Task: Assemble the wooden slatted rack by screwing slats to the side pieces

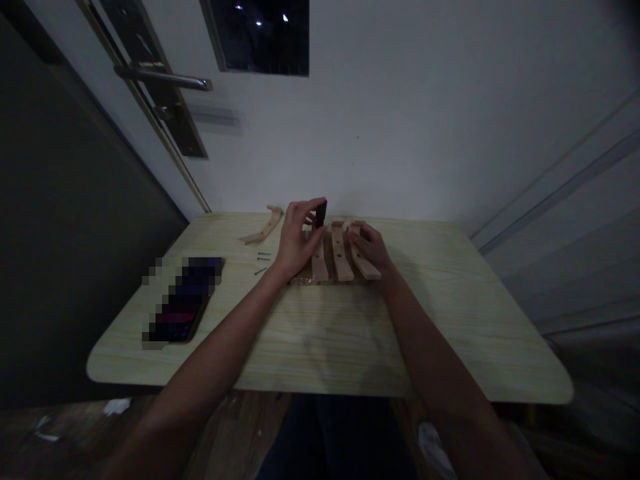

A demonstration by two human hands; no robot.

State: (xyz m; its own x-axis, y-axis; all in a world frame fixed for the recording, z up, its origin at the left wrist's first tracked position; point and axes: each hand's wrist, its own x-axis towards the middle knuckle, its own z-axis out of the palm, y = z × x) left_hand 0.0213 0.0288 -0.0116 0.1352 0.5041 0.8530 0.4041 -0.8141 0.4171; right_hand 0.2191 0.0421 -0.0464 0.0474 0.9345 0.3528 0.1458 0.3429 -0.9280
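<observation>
Three curved wooden pieces with holes, shaped like hooks, lie side by side over a brown base (300, 278) that looks wrapped in clear plastic. My left hand (296, 237) pinches a small dark block-like object (321, 212) upright, above the far end of the left wooden hook (320, 260). What this dark object is, I cannot make out. In the middle, another wooden hook (342, 257) lies between my hands. My right hand (370, 244) is closed around the far part of the right wooden hook (364, 264), its fingertips partly hidden.
Beyond my left hand a loose wooden hook (265, 230) lies on the pale wooden table (320, 333). Several screws (263, 259) lie left of the base. A phone (187, 303), partly pixelated, rests at the left. A white door with a metal handle (165, 79) stands behind.
</observation>
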